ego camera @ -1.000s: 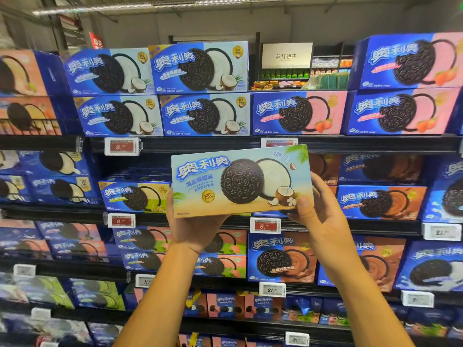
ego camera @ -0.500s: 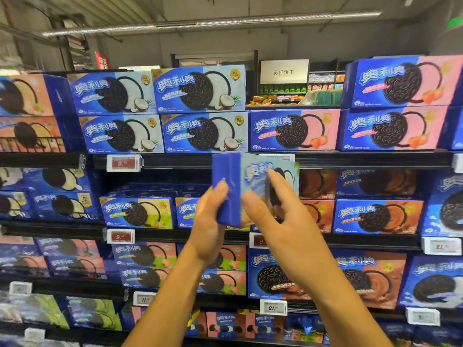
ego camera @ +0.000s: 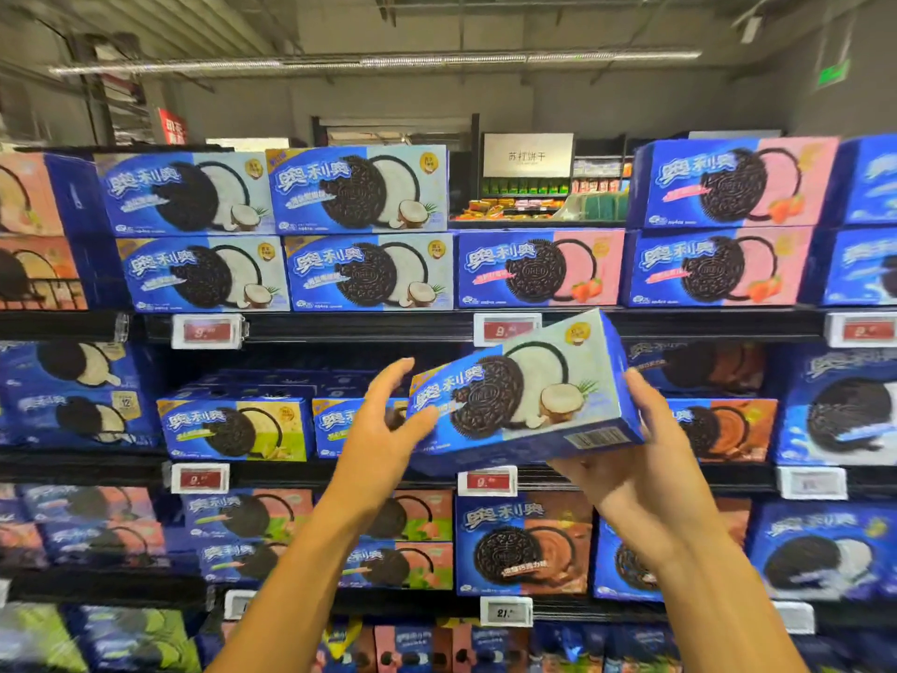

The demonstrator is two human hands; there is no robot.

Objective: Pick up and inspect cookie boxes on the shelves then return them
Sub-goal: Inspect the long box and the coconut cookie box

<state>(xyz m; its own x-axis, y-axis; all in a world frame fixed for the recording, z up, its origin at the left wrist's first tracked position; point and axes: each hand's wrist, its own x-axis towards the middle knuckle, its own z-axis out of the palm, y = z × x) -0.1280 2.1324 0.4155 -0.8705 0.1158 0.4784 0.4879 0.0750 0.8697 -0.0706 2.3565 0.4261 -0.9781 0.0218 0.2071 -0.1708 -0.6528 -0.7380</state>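
Note:
A blue cookie box (ego camera: 524,395) with a coconut picture is held tilted in front of the middle shelf, its right end raised and a barcode showing on its lower side. My right hand (ego camera: 636,473) grips its right end, thumb up along the end and fingers under the bottom. My left hand (ego camera: 381,429) is at the box's left end with fingers stretched out and the thumb touching the front face. Matching coconut boxes (ego camera: 364,230) stand stacked on the top shelf.
Shelves (ego camera: 369,327) full of blue cookie boxes fill the view: pink strawberry boxes (ego camera: 539,269) top right, yellow-green boxes (ego camera: 238,425) middle left, brown chocolate boxes (ego camera: 524,546) below. Red and white price tags (ego camera: 206,331) line the shelf edges.
The box has turned from end-on to front face showing and moved right and slightly up. My left hand has loosened from gripping its end; my right hand now holds the right end from below.

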